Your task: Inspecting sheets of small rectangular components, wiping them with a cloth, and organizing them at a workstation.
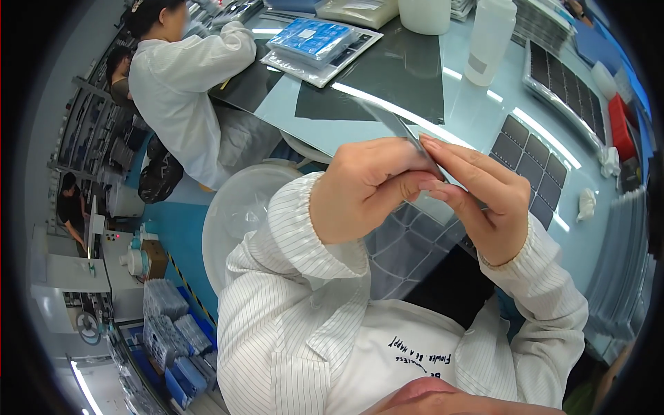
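In front of my chest, my left hand [370, 187] and my right hand [487, 190] meet over a thin flat sheet [409, 135], which is seen almost edge-on. The fingers of my left hand are curled and its thumb presses the lower end of the sheet. My right hand pinches the same end between thumb and fingertips. The sheet slants up and to the left, above the table edge. To the right of my hands, a grid of dark rounded-square plates [530, 160] lies on the glossy table.
Beyond my hands lies a dark mat [387, 76], with a blue-topped package [312, 38] and a white bottle [490, 45] near it. A tray of dark plates [564, 90] and a red bin [622, 128] stand right. A white tub [218, 228] is at left, near a seated co-worker [180, 90].
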A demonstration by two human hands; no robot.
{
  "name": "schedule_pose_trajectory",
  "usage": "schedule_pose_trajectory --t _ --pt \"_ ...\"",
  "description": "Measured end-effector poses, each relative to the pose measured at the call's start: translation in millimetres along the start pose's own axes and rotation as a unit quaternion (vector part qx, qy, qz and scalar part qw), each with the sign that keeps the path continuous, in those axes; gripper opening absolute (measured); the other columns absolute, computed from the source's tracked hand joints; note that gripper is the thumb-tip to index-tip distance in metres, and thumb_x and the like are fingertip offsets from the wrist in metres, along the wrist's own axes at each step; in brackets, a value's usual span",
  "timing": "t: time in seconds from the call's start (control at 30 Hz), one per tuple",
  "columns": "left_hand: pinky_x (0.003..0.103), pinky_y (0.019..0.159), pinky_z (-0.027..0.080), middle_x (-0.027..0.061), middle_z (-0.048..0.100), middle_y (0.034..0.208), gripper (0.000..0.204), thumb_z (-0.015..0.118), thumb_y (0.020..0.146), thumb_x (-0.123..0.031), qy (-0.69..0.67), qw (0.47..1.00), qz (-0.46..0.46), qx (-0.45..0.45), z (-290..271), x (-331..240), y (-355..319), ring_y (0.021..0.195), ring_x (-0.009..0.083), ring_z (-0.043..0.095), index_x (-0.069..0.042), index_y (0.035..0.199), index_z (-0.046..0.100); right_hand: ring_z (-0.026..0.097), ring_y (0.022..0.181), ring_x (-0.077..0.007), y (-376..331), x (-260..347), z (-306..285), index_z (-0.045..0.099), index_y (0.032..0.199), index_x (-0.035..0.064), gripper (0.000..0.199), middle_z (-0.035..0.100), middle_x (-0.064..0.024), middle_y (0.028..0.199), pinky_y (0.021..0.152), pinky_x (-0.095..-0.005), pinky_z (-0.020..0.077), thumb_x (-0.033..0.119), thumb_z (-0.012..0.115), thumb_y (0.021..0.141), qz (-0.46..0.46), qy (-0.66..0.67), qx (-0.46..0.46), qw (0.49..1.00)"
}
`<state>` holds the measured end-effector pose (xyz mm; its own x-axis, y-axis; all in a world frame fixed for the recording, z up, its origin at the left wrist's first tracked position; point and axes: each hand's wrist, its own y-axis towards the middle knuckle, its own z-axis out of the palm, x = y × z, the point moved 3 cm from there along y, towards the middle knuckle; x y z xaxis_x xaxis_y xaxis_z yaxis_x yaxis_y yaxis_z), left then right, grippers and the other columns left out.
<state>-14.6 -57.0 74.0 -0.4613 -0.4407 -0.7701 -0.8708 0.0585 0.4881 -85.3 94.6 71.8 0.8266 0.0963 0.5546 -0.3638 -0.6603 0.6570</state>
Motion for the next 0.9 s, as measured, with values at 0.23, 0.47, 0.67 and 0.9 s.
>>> schedule_pose_trajectory --t 0.23,0.47,0.67,0.9 --pt "0.02 0.049 0.038 0.0047 0.058 0.069 0.011 0.056 0.089 -0.004 -0.035 0.995 0.009 0.092 4 6 11 0.053 0.0077 0.05 0.002 0.095 0.063 0.067 0.086 -0.0213 -5 -18 -14 0.064 0.106 -0.0025 0.027 0.068 -0.0151 0.096 0.076 -0.0253 0.0519 -0.001 0.065 0.08 0.061 0.161 -0.002 0.985" --pt "0.02 0.048 0.035 0.0025 0.053 0.063 0.021 0.051 0.089 0.002 -0.068 0.99 -0.045 0.111 9 13 14 0.051 0.0062 0.044 0.001 0.107 0.062 0.062 0.069 -0.0117 -16 -23 -45 0.066 0.094 -0.0069 0.013 0.067 -0.0093 0.078 0.064 -0.0211 0.0486 0.001 0.063 0.084 0.175 0.139 -0.164 0.961" --pt "0.021 0.047 0.039 0.0042 0.06 0.066 0.037 0.049 0.088 0.001 -0.111 0.982 -0.102 0.118 -17 27 15 0.05 0.0083 0.051 -0.002 0.124 0.054 0.067 0.085 -0.0251 -68 -69 -172 0.063 0.108 -0.0033 0.023 0.067 -0.0151 0.098 0.08 -0.0324 0.0531 0.01 0.054 0.091 0.161 0.115 -0.46 0.866" --pt "0.029 0.071 0.055 0.0198 0.054 0.123 0.046 0.046 0.096 -0.022 -0.165 0.985 -0.043 -0.018 -30 86 56 0.094 0.0231 0.063 -0.006 0.138 0.037 0.064 0.078 -0.0148 -125 -24 -134 0.066 0.098 -0.0055 0.018 0.068 -0.0128 0.089 0.073 -0.0246 0.0497 -0.007 0.059 0.082 0.284 -0.208 -0.136 0.926"
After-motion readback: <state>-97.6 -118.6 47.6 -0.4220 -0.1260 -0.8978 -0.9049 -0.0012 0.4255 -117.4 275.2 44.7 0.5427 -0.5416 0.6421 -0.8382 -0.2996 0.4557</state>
